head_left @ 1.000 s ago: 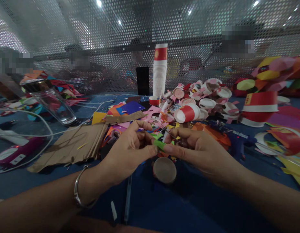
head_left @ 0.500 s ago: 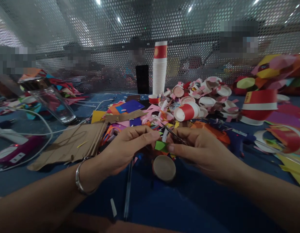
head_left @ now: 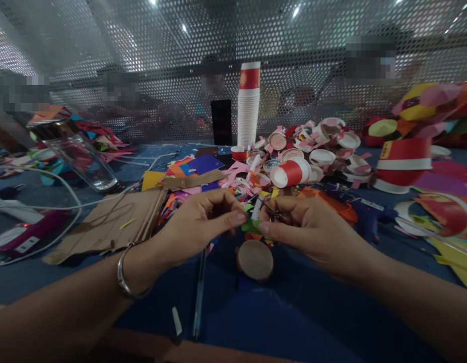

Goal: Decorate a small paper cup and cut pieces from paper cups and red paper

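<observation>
A small piece of green paper (head_left: 251, 226) is held between my two hands. My right hand (head_left: 309, 224) pinches its right end under the thumb. The same hand also has a pair of scissors (head_left: 274, 212) in its fingers, blades pointing up and left, handles mostly hidden. My left hand (head_left: 206, 222), with a silver bangle at the wrist, has thumb and forefinger closed at the paper's left end. Just below, a cut paper-cup base (head_left: 255, 259) rests on the blue table, apart from both hands.
Behind my hands lie paper scraps (head_left: 241, 176) and a heap of cut cup pieces (head_left: 324, 151). A tall cup stack (head_left: 249, 111) and a phone (head_left: 221, 122) stand at the back. Cardboard (head_left: 112, 222) and a glass bottle (head_left: 85, 161) lie left; a blue glue gun (head_left: 365, 212) lies right.
My left fingers came off the green paper, exposing more of it, then closed back toward its left end. My right hand kept hold of paper and scissors, barely moving.
</observation>
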{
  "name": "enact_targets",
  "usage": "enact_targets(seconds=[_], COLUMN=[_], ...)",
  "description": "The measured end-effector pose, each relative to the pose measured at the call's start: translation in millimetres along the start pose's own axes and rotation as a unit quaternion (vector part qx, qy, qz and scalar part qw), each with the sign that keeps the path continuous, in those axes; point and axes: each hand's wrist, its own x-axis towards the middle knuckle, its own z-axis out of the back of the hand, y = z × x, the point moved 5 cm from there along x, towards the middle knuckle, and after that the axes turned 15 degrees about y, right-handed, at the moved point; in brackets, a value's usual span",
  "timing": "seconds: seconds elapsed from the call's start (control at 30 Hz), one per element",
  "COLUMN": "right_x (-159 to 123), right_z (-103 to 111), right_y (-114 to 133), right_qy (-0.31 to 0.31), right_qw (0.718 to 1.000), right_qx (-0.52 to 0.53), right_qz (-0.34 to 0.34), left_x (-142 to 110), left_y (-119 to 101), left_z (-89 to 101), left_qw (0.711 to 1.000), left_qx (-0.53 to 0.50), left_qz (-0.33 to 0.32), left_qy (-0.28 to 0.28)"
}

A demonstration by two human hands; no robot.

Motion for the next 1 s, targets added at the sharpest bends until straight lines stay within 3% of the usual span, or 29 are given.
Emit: enact_targets(seconds=[0.07,0.13,0.3,0.4,0.67,1.0], right_x=[0,-1,-1,-1,0,0], right_z=[2,3,3,2,0,-1], right_y=[2,4,7,6,8,-12], right_qy=[-0.010,-0.020,-0.051,-0.063,-0.065,0.022], right_qw=[1.000,1.000,0.999,0.998,0.998,0.999], right_qx=[-0.008,-0.012,0.002,0.006,-0.003,-0.041], right_qz=[0.000,0.004,0.017,0.018,0.008,-0.028], left_x=[0,0,0,-2,-2,-4], left_y=[1,1,5,7,10,3], left_z=[7.8,11.1,-7.3,-17.1,-13.6,2.3], left_qw=[0.998,0.995,0.992,0.985,0.979,0.989], left_qx=[-0.012,-0.027,-0.124,-0.166,-0.201,-0.114], left_qz=[-0.009,-0.015,0.025,0.032,0.028,-0.011], left_qy=[-0.063,-0.090,0.001,0.021,-0.025,-0.098])
